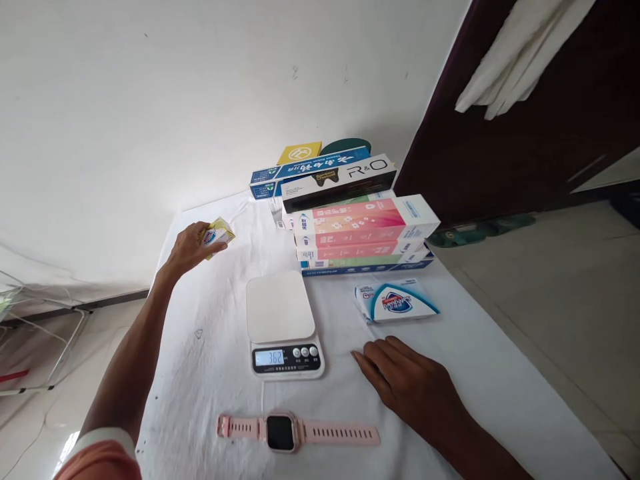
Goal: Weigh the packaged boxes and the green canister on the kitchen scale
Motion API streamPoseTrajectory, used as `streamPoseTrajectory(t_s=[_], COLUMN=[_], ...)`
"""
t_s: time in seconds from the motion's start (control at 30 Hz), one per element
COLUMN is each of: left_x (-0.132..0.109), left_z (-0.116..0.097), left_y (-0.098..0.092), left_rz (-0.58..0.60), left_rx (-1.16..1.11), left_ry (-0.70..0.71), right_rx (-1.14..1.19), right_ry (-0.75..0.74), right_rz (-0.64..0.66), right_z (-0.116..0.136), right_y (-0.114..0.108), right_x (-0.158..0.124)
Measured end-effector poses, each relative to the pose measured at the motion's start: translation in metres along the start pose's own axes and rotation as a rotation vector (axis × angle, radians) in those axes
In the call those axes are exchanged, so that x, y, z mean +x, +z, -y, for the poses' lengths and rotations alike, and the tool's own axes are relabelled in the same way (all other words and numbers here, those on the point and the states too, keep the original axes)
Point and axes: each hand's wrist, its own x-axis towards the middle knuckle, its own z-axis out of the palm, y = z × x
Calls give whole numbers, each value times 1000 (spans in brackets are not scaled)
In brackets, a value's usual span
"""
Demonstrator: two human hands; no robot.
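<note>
My left hand (193, 247) grips a small yellow and white soap box (218, 236) at the far left of the table. My right hand (405, 377) rests near the table's right side with its fingers curled; whether anything is under them is hidden. Just beyond it lies a white and teal Safeguard box (397, 301). Between my hands stands a white digital scale (280, 310) with a bare plate and a lit display. A pink smartwatch (281, 431) lies face up in front of the scale.
Behind the scale, several toothpaste boxes (370, 223) are stacked, with a black and white box (340, 181) and blue boxes (310, 167) behind. A yellow box (299, 153) stands at the back by the wall. White cloth (210, 373) covers the table.
</note>
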Motion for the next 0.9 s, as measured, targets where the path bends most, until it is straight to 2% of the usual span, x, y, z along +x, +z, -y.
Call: streamPoseTrajectory(t_s=[0.1, 0.2, 0.33, 0.43, 0.57, 0.67, 0.77, 0.83, 0.9], left_x=[-45, -78, -99, -106, -121, -139, -154, -159, -160], left_z=[-37, -67, -90, -98, -89, -65, -38, -27, -24], left_y=[-4, 11, 39, 48, 46, 50, 64, 72, 77], left_rz=[-9, 98, 165, 170, 71, -163, -410, -472, -463], left_rx=[-31, -47, -26, -22, -113, -329, -473, -503, -528], left_ry=[218, 364, 414, 426, 390, 267, 44, -53, -75], right_rx=[-27, -33, -57, -82, -67, -57, -67, -75, -76], right_ry=[-6, -9, -12, -17, 6, 17, 27, 32, 33], right_rz=[-9, -9, -8, -6, 7, 23, 36, 37, 39], right_z=[2, 4, 5, 5, 6, 6, 6, 6, 6], right_y=[0, 0, 2, 3, 4, 6, 7, 8, 8], right_x=[1, -1, -4, -7, -8, -9, -9, -9, -9])
